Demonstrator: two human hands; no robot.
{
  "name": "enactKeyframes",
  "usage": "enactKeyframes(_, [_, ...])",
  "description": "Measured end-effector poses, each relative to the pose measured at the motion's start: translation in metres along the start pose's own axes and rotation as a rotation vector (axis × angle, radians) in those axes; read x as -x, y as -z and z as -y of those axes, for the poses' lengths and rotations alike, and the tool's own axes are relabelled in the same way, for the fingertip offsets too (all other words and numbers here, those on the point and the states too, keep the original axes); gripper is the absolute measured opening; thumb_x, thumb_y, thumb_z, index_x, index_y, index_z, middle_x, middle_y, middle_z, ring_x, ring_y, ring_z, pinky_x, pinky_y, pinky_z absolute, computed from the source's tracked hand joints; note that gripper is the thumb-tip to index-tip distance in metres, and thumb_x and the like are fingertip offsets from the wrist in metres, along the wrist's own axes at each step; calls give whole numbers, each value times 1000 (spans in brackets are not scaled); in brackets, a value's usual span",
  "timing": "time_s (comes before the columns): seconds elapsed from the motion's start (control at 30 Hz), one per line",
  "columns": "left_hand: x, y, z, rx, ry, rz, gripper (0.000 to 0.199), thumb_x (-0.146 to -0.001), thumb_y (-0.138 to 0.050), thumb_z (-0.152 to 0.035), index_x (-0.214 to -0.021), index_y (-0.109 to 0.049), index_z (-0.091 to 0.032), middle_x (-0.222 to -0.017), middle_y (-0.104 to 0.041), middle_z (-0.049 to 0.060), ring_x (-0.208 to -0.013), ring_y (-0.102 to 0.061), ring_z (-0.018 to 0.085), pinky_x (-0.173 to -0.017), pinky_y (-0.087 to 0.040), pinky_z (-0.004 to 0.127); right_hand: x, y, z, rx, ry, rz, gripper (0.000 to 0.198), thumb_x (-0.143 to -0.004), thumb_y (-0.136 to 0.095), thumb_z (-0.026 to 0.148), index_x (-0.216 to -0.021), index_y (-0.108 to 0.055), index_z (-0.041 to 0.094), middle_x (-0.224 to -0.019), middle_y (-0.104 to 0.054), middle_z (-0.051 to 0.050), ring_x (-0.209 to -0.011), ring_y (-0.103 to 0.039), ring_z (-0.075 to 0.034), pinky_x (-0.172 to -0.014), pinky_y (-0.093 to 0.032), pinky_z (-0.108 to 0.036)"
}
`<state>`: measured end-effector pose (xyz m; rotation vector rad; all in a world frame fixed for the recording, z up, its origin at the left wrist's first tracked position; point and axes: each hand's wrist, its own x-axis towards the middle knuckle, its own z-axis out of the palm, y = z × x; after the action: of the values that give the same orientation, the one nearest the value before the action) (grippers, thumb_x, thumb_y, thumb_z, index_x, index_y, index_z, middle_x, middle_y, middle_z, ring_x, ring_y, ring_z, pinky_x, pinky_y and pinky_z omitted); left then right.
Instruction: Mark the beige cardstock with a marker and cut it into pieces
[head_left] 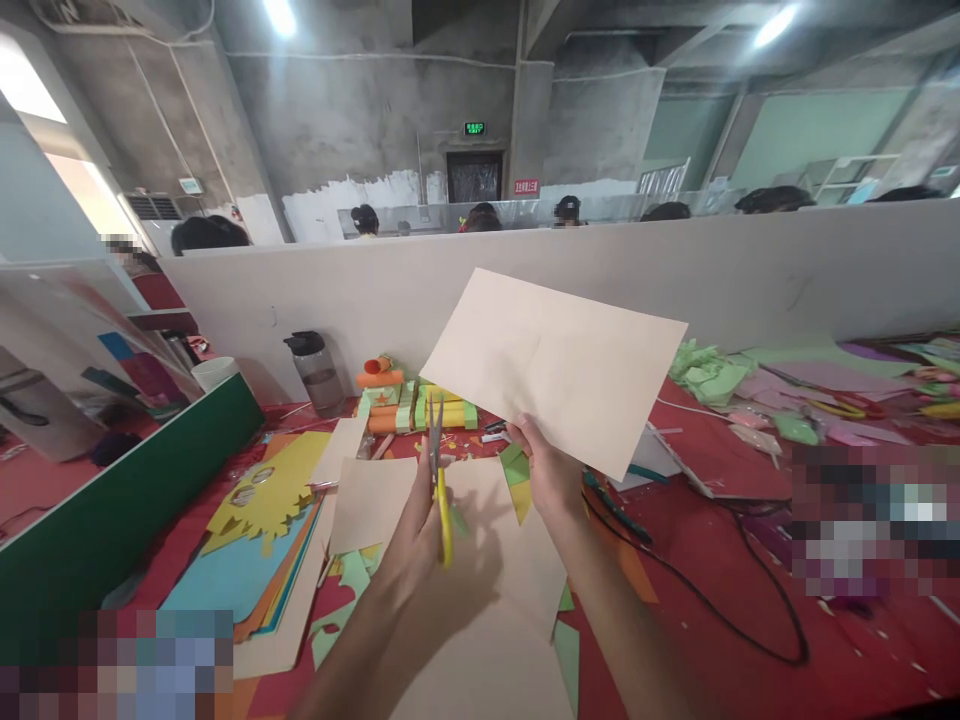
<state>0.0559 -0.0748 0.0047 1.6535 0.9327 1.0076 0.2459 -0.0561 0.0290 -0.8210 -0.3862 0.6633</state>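
My left hand (414, 530) is closed around a pair of scissors (444, 515) with yellow handles, its metal blades pointing up and slightly apart. In my right hand (551, 470) is a blank cream card sheet (562, 360), pinched at its lower edge and raised above the table at a tilt. The scissors and the raised sheet do not touch. Beneath my hands lie more cream sheets (517, 560) and green paper scraps (352, 590). Behind the scissors stands a stack of orange, yellow and green paper rolls (382, 405).
Coloured paper sheets (247, 570) and a cut yellow sheet (274, 490) lie at left, beside a green divider (142, 460). A water bottle (319, 375) stands near the white partition (360, 290). At right are a black cable (697, 590) and crumpled green paper (705, 370).
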Motion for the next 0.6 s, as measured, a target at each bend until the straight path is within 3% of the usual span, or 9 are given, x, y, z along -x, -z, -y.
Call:
enactKeyframes(0.1, [-3,1,3,-253,-40,-86,72,-99,-41,-46,-160,-10,-24,-100,-59,5,-86,-54,18,-81,-46,33,-1,0,-1,-21,-5,-7,46,-59,-90,29,-98,-70,17,-111,-72,-5,-98,-72,-22,-88,-64,-35])
enactKeyframes(0.2, [-10,1,12,-488,-89,-140,79,-95,-50,-38,-160,-7,-22,-106,-61,7,-77,-54,17,-69,-47,31,0,0,-1,-14,-18,-19,44,-59,-90,29,-97,-70,16,-110,-73,-6,-94,-73,-22,-90,-63,-35])
enactKeyframes(0.3, [-13,1,21,-682,-160,-184,77,-94,-52,-32,-159,-10,-25,-115,-62,10,-80,-59,18,-71,-49,32,0,0,-1,3,-10,-33,44,-60,-89,29,-98,-70,16,-109,-73,-5,-91,-74,-21,-90,-63,-35])
enactKeyframes(0.6, [-10,4,17,-1168,-387,-334,77,-95,-52,-17,-159,-10,-23,-114,-65,10,-97,-65,25,-74,-51,31,1,1,-6,25,-17,-34,54,-62,-88,34,-110,-69,16,-114,-73,-7,-94,-74,-23,-91,-62,-34])
